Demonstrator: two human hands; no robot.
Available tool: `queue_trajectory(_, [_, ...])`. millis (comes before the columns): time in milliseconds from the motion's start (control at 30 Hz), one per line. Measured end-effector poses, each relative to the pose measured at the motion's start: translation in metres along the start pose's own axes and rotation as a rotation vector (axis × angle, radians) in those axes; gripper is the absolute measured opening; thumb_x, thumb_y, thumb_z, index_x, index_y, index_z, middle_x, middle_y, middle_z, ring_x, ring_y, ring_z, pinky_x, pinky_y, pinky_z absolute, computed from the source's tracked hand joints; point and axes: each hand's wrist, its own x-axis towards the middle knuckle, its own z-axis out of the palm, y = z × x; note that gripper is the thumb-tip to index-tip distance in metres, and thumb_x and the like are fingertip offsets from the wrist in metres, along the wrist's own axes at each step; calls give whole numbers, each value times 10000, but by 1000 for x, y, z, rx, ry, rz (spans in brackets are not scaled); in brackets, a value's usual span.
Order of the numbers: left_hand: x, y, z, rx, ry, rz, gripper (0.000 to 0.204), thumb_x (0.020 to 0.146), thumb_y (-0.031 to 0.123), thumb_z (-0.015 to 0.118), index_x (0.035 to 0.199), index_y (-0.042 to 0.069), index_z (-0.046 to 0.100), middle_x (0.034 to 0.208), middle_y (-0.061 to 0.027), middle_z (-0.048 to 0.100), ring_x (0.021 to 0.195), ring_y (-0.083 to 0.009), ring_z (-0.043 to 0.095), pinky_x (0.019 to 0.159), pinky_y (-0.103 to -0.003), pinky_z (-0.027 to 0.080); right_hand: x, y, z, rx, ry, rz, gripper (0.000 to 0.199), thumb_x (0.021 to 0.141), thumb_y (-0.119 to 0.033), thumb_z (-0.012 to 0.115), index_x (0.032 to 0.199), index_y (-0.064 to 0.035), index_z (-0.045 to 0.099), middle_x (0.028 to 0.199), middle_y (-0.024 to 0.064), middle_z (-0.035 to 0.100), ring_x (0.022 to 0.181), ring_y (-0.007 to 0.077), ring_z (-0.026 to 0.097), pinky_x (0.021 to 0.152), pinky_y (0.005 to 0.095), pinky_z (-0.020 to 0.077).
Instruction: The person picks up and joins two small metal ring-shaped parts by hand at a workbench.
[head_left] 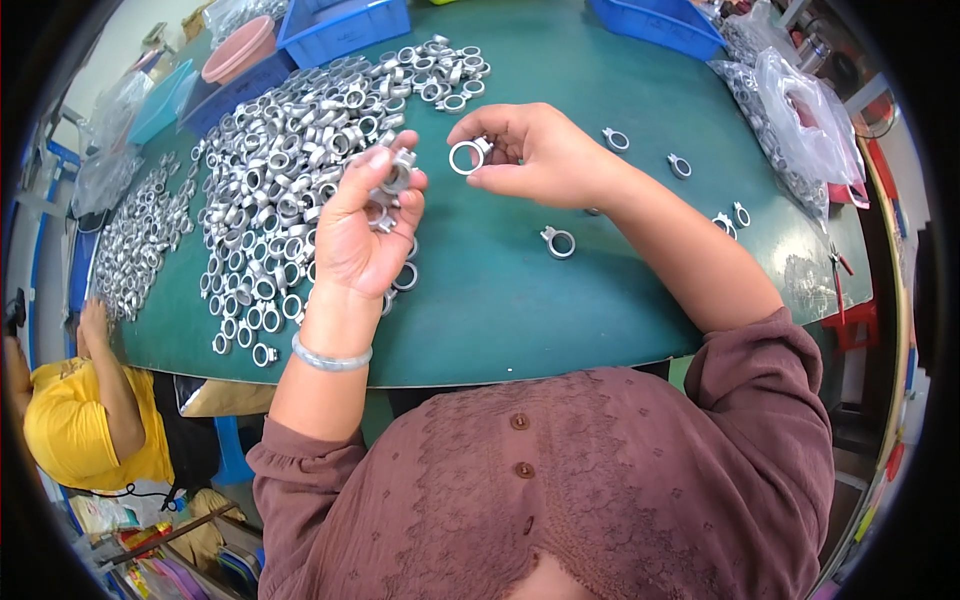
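My left hand (368,215) is raised palm up over the right edge of a big pile of silver metal ring clamps (285,150). Its fingers curl around a couple of the same ring clamps (397,175). To the right of it, my right hand (530,150) pinches a single ring clamp (467,157) between thumb and fingers, its round opening facing me. A gap separates the two hands. Below my right hand, one loose ring clamp (560,243) lies on the green table (480,310). Farther right lie other loose ones, such as a ring clamp (680,166).
Blue bins (345,35) and a pink basin (240,50) stand beyond the pile. Another blue bin (660,28) is at the far right, near plastic bags (790,130) of parts. Red-handled pliers (838,262) lie at the right edge. A person in yellow (95,425) works at left.
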Motion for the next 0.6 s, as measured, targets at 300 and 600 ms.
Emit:
queue_trajectory(300, [-10, -23, 17, 415, 5, -169, 227, 821, 238, 569, 940, 45, 559, 794, -40, 590, 631, -120, 578, 494, -201, 471, -9, 2, -3, 263, -62, -73, 308, 750, 1, 593, 1050, 10, 521, 875, 30, 563, 773, 76, 526, 678, 218, 440])
queue_trajectory(600, [-10, -26, 15, 507, 19, -63, 188, 823, 232, 572, 885, 54, 577, 773, -19, 579, 629, -120, 572, 483, -197, 453, -9, 4, -8, 453, -99, -82, 354, 752, 13, 578, 1099, 8, 505, 933, 44, 575, 816, 90, 536, 713, 250, 453])
